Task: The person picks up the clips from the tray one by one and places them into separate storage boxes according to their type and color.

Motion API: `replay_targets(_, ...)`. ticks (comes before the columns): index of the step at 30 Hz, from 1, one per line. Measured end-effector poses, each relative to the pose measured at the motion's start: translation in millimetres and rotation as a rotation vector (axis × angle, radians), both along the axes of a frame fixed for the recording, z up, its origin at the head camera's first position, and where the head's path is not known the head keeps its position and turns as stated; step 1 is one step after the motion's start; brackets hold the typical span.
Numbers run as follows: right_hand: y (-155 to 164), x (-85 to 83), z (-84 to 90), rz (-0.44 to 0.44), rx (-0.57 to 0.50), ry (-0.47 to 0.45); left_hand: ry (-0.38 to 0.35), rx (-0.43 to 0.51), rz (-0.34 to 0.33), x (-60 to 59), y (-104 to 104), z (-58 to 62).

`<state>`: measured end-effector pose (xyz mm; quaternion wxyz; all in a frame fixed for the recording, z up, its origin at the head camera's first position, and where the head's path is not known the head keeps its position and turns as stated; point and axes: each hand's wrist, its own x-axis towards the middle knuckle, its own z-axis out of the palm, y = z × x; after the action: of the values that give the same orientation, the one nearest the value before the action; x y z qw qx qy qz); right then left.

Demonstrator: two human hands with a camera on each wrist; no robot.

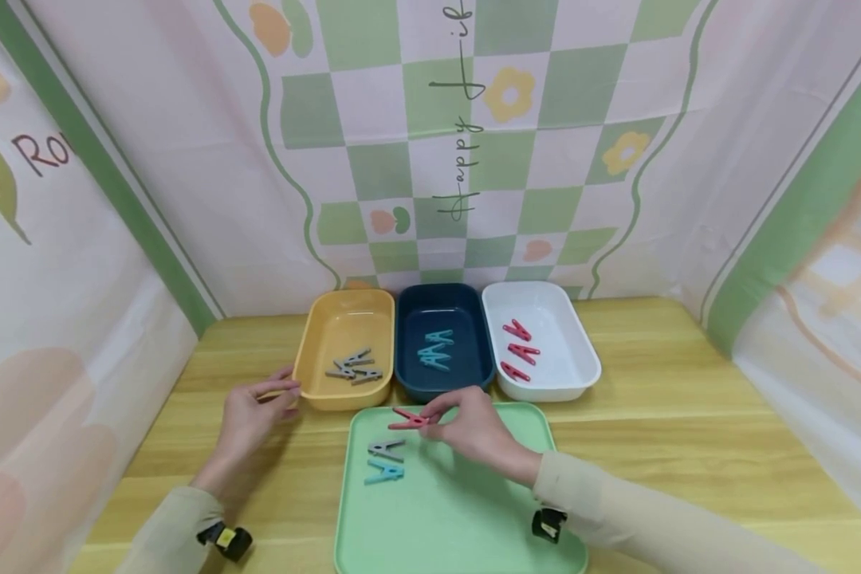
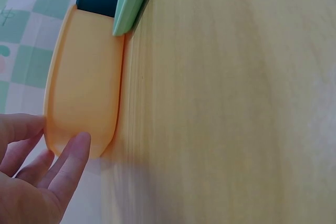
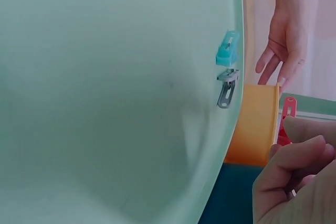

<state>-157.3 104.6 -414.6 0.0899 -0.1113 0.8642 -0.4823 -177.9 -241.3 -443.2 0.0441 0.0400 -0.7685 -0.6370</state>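
Note:
My right hand (image 1: pixel 477 426) pinches a red clothespin (image 1: pixel 407 418) above the green tray (image 1: pixel 466 518). In the right wrist view, the fingers partly hide that clothespin (image 3: pixel 289 111). A grey clothespin (image 1: pixel 386 450) and a blue clothespin (image 1: pixel 384 472) lie on the tray's left part, one before the other. My left hand (image 1: pixel 253 414) touches the front left corner of the yellow container (image 1: pixel 344 395), its fingers fairly straight. In the left wrist view, the fingertips (image 2: pixel 81 140) rest against the container's outside and rim.
Grey clothespins (image 1: pixel 355 367) lie in the yellow container. Blue clothespins (image 1: pixel 434 351) are inside the dark blue container (image 1: pixel 445 299) beside it. Three red clothespins (image 1: pixel 522 351) sit in the white container (image 1: pixel 563 351) at the right. A patterned cloth (image 1: pixel 438 159) hangs behind the wooden table (image 1: pixel 689 446).

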Motion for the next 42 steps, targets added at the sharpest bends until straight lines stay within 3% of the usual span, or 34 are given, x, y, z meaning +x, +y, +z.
replay_targets(9,14,1.6,7.5,-0.034,-0.006,0.033,0.006,-0.006,-0.012,-1.4,-2,0.8)
replay_targets(42,66,-2.8,32.7,-0.166,-0.006,0.024,-0.002,-0.005,0.010,0.6,2,-0.4)
